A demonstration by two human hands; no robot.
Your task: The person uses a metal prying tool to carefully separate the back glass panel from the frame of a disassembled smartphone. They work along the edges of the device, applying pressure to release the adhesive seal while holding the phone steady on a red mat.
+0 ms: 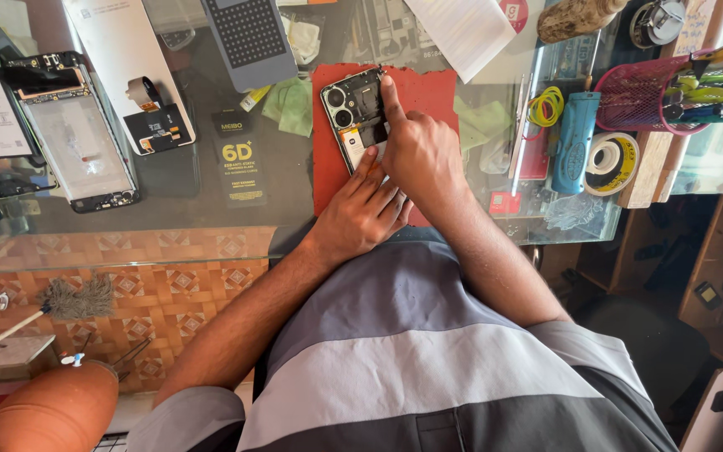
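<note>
Phone (356,117) lies back-cover off on the red mat (428,92), internals exposed; left hand (361,209) pins its lower end flat-fingered, right hand (416,151), loosely curled, presses a forefinger near its top edge.

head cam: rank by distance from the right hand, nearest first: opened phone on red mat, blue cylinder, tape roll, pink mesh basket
1. opened phone: under the right hand, index finger touching it, on the red mat.
2. blue cylinder: off to its right.
3. tape roll: just beyond the cylinder.
4. pink mesh basket: far right, toward the back.

Phone (355,113) on mat (433,92), tape roll (612,163) right.
</note>
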